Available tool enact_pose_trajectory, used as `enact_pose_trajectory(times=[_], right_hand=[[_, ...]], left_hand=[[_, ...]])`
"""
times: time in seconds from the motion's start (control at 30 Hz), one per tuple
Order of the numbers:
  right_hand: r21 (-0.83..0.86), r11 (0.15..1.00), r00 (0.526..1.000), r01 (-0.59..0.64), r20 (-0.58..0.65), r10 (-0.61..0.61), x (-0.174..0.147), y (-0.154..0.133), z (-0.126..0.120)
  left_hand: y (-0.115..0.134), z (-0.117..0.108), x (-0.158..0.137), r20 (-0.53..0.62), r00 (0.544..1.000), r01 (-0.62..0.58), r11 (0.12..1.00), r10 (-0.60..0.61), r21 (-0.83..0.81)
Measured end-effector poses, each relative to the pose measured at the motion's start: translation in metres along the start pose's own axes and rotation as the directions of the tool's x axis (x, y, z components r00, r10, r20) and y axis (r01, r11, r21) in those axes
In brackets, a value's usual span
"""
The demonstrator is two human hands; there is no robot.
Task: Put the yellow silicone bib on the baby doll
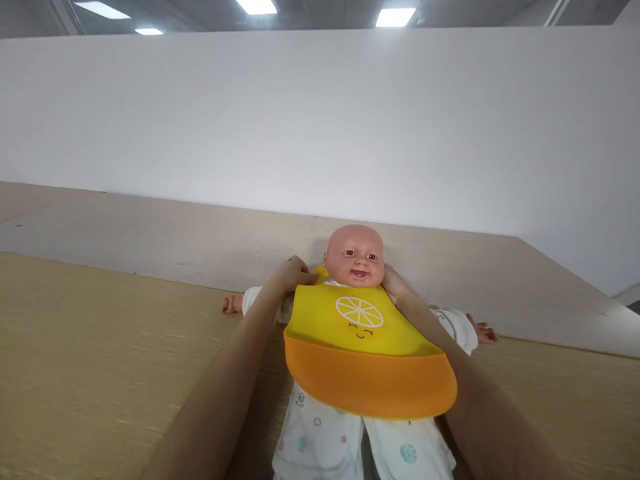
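A bald baby doll (355, 240) in white patterned clothes (320, 433) lies face up, its arms spread to both sides. Over its chest spreads a yellow bib (315, 313) with a lemon-slice print and an orange catch pocket (370, 383). At the left of the doll's neck, my left hand (295, 272) pinches a yellow neck strap (320, 272) of the bib. My right hand (394, 283) reaches behind the doll's head and neck on the right; its fingers are hidden there.
The doll rests on a wooden surface (100, 333). A paler board (150, 220) runs behind its head, and a white wall (300, 127) rises beyond. Ceiling lights (395, 17) show above the wall.
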State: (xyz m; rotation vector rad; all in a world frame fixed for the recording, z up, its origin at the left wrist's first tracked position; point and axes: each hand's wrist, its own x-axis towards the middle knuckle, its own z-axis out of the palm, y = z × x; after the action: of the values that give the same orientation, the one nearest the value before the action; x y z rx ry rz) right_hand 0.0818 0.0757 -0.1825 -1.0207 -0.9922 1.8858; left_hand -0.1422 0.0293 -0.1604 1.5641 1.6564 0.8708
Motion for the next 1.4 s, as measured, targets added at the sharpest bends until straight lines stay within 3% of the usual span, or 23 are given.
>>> enact_pose_trajectory(times=[0.1, 0.3, 0.5, 0.67, 0.97, 1.13, 1.33, 1.4], right_hand=[[0.016, 1.000, 1.000, -0.007, -0.011, 0.007, -0.003, -0.002, 0.002], [0.020, 1.000, 1.000, -0.023, 0.007, 0.023, -0.004, -0.004, 0.005], [0.026, 0.999, 1.000, -0.023, 0.003, 0.023, -0.004, -0.003, 0.005], [-0.018, 0.998, 0.995, 0.053, -0.084, -0.054, -0.009, -0.004, 0.009], [0.017, 0.999, 0.990, 0.052, -0.132, -0.049, -0.007, -0.007, 0.010], [0.006, 0.998, 0.990, 0.055, -0.129, -0.054, -0.004, -0.003, 0.006], [0.041, 0.999, 0.997, 0.005, -0.083, -0.002, -0.003, -0.001, 0.005], [0.013, 0.998, 0.996, 0.059, -0.068, -0.058, -0.002, 0.000, 0.006]], left_hand=[[-0.001, -0.001, -0.001, 0.047, 0.999, 0.013, 0.997, -0.010, -0.070], [0.000, -0.001, -0.005, 0.153, 0.987, 0.030, 0.858, 0.057, -0.513], [0.005, 0.002, -0.008, 0.169, 0.982, 0.052, 0.747, 0.082, -0.663], [0.010, 0.004, -0.009, 0.182, 0.981, 0.089, 0.684, 0.065, -0.724], [0.017, 0.008, -0.010, 0.156, 0.987, 0.105, 0.580, 0.039, -0.808], [0.017, 0.010, -0.012, 0.187, 0.980, 0.111, 0.594, 0.067, -0.797], [0.017, 0.011, -0.009, 0.132, 0.989, 0.062, 0.610, 0.070, -0.790], [0.018, 0.010, -0.008, 0.119, 0.992, 0.061, 0.623, 0.052, -0.780]])
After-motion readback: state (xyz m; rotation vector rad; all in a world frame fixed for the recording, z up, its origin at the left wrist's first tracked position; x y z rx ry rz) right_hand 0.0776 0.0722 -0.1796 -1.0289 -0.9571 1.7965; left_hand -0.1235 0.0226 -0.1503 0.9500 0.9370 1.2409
